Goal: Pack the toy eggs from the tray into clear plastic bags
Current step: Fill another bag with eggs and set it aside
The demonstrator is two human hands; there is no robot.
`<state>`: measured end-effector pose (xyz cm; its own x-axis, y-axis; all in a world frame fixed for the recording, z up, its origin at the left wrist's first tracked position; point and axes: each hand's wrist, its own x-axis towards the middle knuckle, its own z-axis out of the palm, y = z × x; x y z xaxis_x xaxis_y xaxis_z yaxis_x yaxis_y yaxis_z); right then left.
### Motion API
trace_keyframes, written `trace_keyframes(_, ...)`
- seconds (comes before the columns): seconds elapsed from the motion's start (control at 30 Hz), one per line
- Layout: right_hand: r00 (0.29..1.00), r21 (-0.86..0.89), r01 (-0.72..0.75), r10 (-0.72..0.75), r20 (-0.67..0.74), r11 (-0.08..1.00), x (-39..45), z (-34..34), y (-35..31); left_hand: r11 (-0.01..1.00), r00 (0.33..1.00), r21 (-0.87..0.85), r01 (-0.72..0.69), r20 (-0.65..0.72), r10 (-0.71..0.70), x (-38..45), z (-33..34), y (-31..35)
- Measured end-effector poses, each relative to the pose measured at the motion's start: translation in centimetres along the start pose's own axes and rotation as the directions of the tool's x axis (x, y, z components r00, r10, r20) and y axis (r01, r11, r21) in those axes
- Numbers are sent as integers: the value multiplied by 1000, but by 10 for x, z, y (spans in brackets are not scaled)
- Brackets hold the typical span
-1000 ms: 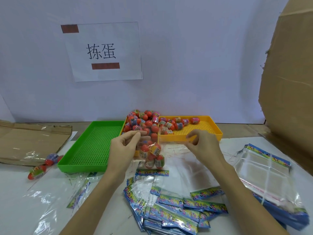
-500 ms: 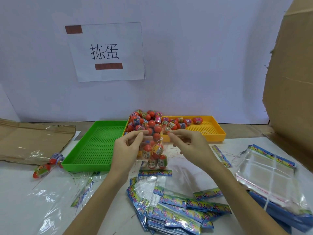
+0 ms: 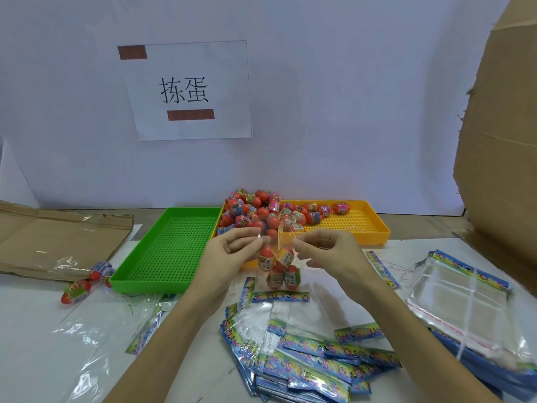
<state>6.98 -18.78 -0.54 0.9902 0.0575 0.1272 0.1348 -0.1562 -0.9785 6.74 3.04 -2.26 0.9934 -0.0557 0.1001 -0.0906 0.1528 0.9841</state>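
Note:
A clear plastic bag [image 3: 277, 267] with several red toy eggs in it hangs between my hands above the table. My left hand [image 3: 229, 254] pinches its top left corner and my right hand [image 3: 325, 253] pinches its top right corner. Behind it a yellow tray [image 3: 374, 225] holds a heap of red toy eggs [image 3: 252, 212] at its left end. A pile of empty clear bags with blue printed headers [image 3: 305, 362] lies in front of me.
A green tray [image 3: 162, 251] stands left of the yellow one. Two filled bags of eggs [image 3: 87, 282] lie at the far left beside flat cardboard [image 3: 58, 237]. A stack of clear bags [image 3: 465, 309] sits at the right; a big cardboard box [image 3: 499, 141] rises behind it.
My right hand has come in from the right toward the bag's top and now pinches it close to my left hand. A strip it held earlier now lies on the table at the right.

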Motion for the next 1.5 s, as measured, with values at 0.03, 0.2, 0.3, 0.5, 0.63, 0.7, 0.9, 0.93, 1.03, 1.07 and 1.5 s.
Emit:
trace_keyframes(0.03,1000,9,-3,3,9,1000,0,-1,0,1000,1000,-11,12,-9,-12,0,-1,0)
trace_keyframes(0.2,1000,10,18,-18,22,1000,1,-2,0,991,998,-113,69,-4,-70,4,-8,0)
trace_keyframes(0.3,999,18,29,-30,19,999,2,-5,-1,983,994,-147,106,-15,-110,7,-11,-2)
trace_keyframes(0.5,999,172,33,-39,35,984,4,-11,-2,983,991,-130,131,21,-129,10,-17,-1)
trace_keyframes(0.63,994,214,-22,-1,106,977,5,-13,1,994,996,-66,87,28,-85,9,-19,1)
trace_keyframes(0.7,991,220,-40,10,136,975,7,-15,2,998,998,-30,60,14,-60,9,-21,2)
trace_keyframes(0.9,987,188,-52,23,157,981,10,-17,6,994,998,101,-44,53,39,5,-29,5)
trace_keyframes(0.93,987,169,-52,25,156,984,11,-16,7,990,996,123,-67,66,59,4,-29,6)
trace_keyframes(1.03,991,104,-41,27,134,994,11,-15,6,970,986,182,-159,81,147,4,-29,7)
trace_keyframes(1.07,992,84,-34,23,128,996,10,-16,5,963,982,194,-185,80,172,4,-28,8)
trace_keyframes(1.5,988,-76,137,-131,78,988,9,-11,4,882,960,387,-269,183,213,4,-35,10)
